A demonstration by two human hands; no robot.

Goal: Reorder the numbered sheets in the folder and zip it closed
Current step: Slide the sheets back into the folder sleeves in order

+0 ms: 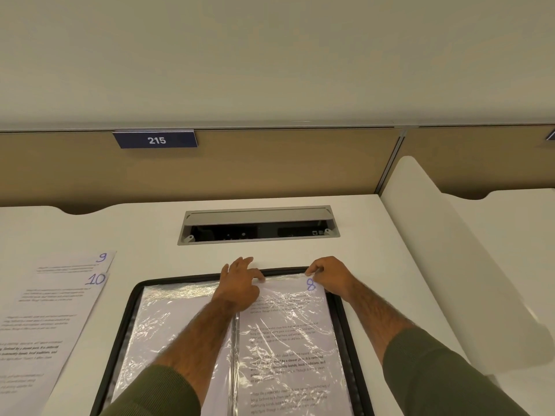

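head view. the folder (341,300), black with a zip running round its rim, lies open and flat on the white table (144,235), straight ahead of the person and near the front edge. both of its visible pages are crinkled clear plastic sleeves. the left sleeve (168,325) shows only a blank white face. the right sleeve holds sheet 8 (288,340), printed text with a blue handwritten 8 in its top right corner.

the left hand (237,283) lies on the top edge of the right sleeve, close to the spine. its fingers are spread and bent, some reaching past the folder rim. we cannot tell whether it grips the plastic or only presses it.

the right hand (327,276) is at the top right corner of sheet 8, just beside the numeral, with its fingers curled together and pinching the top edge there. both forearms are bare below green sleeves.

sheet 9 (75,264) and sheet 10 (51,310) lie loose on the table left of the folder, apart from it, with sheet 10 overlapping the near part of sheet 9.

beyond the folder we note an open cable hatch (258,225) set in the table, and a blue plate (156,140) reading 215 on the brown partition behind.
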